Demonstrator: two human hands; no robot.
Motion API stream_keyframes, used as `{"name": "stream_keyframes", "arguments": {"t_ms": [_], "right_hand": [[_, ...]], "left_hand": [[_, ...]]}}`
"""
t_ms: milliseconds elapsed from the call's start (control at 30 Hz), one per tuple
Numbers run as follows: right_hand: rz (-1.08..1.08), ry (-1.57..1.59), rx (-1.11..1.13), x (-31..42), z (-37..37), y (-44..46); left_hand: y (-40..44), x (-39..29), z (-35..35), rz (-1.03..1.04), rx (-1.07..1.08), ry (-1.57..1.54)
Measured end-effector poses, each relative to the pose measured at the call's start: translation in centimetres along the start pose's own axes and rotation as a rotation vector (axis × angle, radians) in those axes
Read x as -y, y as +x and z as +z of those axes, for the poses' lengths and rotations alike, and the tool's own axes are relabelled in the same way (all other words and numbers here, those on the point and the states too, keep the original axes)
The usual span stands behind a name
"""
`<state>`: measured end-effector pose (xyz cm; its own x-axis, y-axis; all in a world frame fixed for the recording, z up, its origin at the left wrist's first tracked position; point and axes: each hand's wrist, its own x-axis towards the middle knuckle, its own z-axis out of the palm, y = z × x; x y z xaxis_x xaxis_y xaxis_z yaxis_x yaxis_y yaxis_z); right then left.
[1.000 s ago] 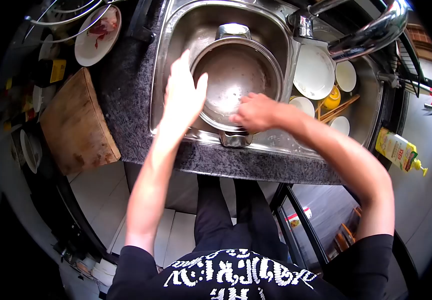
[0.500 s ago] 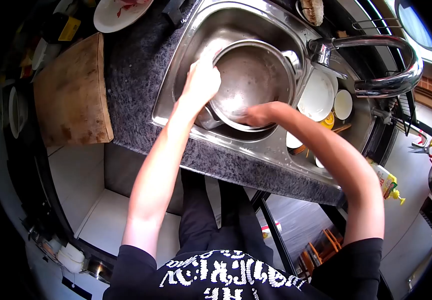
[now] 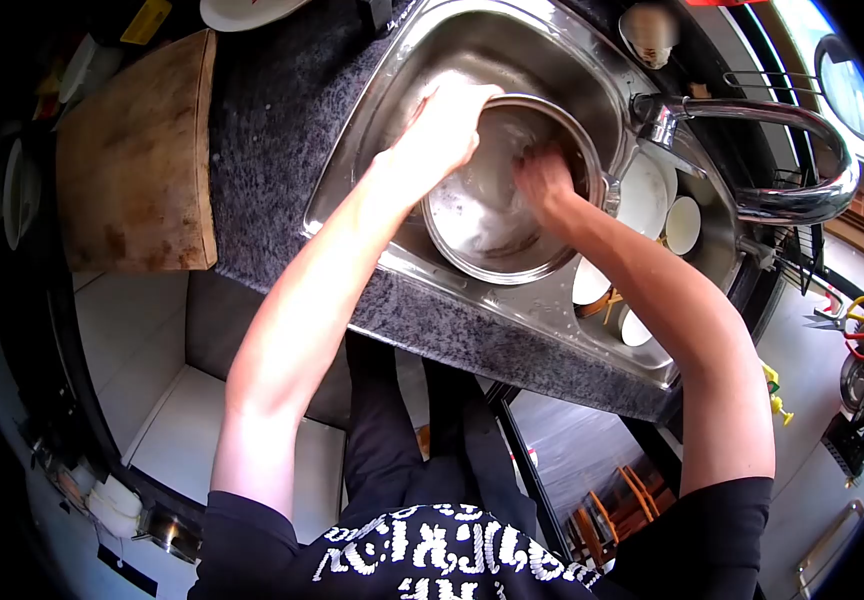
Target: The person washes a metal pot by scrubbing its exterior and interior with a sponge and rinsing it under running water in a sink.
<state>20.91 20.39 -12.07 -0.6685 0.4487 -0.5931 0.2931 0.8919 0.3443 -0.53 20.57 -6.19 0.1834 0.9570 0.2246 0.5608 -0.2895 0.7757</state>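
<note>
A round stainless-steel pot (image 3: 487, 215) with side handles sits in the larger basin of the sink (image 3: 352, 165), with wet streaks across its inner bottom. My left hand (image 3: 444, 125) is closed on the pot at its upper-left rim, where a handle may be hidden beneath the fingers. Inside the pot, my right hand (image 3: 544, 175) is at the right part of the inner wall. Motion smears its fingers, so I cannot make out whether it holds anything.
White bowls (image 3: 682, 225) and a plate (image 3: 644, 195) fill the smaller basin at right. A chrome faucet (image 3: 792, 205) arches above them. On the dark counter (image 3: 262, 150), a wooden cutting board (image 3: 137, 160) lies at left. Scissors (image 3: 860, 325) hang at far right.
My right hand has moved from the pot's near edge up to its right inner side. The pot has turned, its handles shifting clockwise, and my left hand has gone slightly up and right.
</note>
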Motion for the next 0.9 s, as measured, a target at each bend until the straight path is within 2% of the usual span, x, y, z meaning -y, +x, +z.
{"name": "stream_keyframes", "arguments": {"t_ms": [33, 67, 100, 167, 200, 267, 300, 333, 367, 400, 467, 533, 567, 600, 633, 667, 700, 733, 767, 800, 900], "right_hand": [[0.140, 0.056, 0.009, 0.1, 0.1, 1.0], [0.278, 0.112, 0.021, 0.6, 0.3, 1.5], [0.271, 0.117, 0.024, 1.2, 0.0, 1.4], [0.202, 0.232, 0.146, 1.8, -0.8, 0.4], [0.185, 0.277, 0.077, 1.9, 0.4, 0.4], [0.047, 0.772, 0.033, 3.4, -2.7, -0.3], [0.043, 0.868, 0.074, 3.0, -3.9, -0.5], [0.146, 1.041, -0.030, 5.8, -2.4, 1.1], [0.154, 1.268, -0.195, 9.3, -2.3, 4.2], [0.121, 1.338, -0.209, 8.7, -3.6, 3.8], [0.153, 1.749, -0.537, 11.2, -4.7, 6.0], [0.128, 1.787, -0.457, 9.9, -7.7, 4.0], [0.067, 1.735, -0.368, 9.0, -8.7, 2.3], [0.094, 1.715, -0.314, 9.3, -8.1, 2.5], [-0.069, 1.521, -0.364, 8.4, -6.7, 1.8], [0.053, 1.228, 0.104, 5.1, -7.1, -1.0], [0.079, 1.148, 0.147, 4.6, -8.0, -1.5], [0.058, 0.826, 0.100, 3.3, -7.5, -2.4], [0.139, 0.459, 0.115, 1.0, -7.0, -3.2], [0.141, 0.332, -0.082, 0.9, -6.5, -3.3], [0.216, 0.177, -0.200, 0.5, -4.7, -2.4]], "left_hand": [[0.3, -0.7, -0.4, 0.094, -0.019, -0.034], [0.5, -1.4, -0.8, 0.070, 0.024, -0.102], [0.5, -2.2, -1.0, 0.061, 0.027, -0.103], [0.6, -3.4, -1.2, 0.178, -0.092, 0.011], [0.9, -2.4, -0.3, 0.127, -0.020, -0.011], [0.8, -2.6, 0.3, 0.136, -0.048, 0.063], [0.6, -2.7, 0.3, 0.132, -0.071, 0.146], [0.4, -2.7, 0.3, 0.136, -0.071, 0.143], [0.5, -2.7, 0.3, 0.113, -0.053, 0.119], [0.2, -2.7, 0.1, 0.080, -0.035, 0.098], [0.0, -2.6, -1.0, 0.101, -0.032, 0.108], [-0.7, -2.7, -2.4, 0.115, -0.024, 0.098], [-1.0, -3.0, -2.8, 0.107, -0.005, 0.098], [-0.9, -3.6, -3.0, 0.073, 0.010, 0.089], [-1.1, -3.9, -3.1, 0.037, 0.032, 0.079], [-1.9, -3.3, -2.4, 0.122, -0.013, 0.122], [-2.1, -3.6, -2.7, 0.121, -0.013, 0.122], [-2.4, -4.4, -3.1, 0.107, -0.007, 0.181], [-2.6, -4.9, -3.2, 0.094, -0.001, 0.237], [-2.6, -4.8, -3.0, 0.130, -0.062, 0.224], [-3.2, -5.6, -2.1, 0.186, -0.102, 0.353]]}}
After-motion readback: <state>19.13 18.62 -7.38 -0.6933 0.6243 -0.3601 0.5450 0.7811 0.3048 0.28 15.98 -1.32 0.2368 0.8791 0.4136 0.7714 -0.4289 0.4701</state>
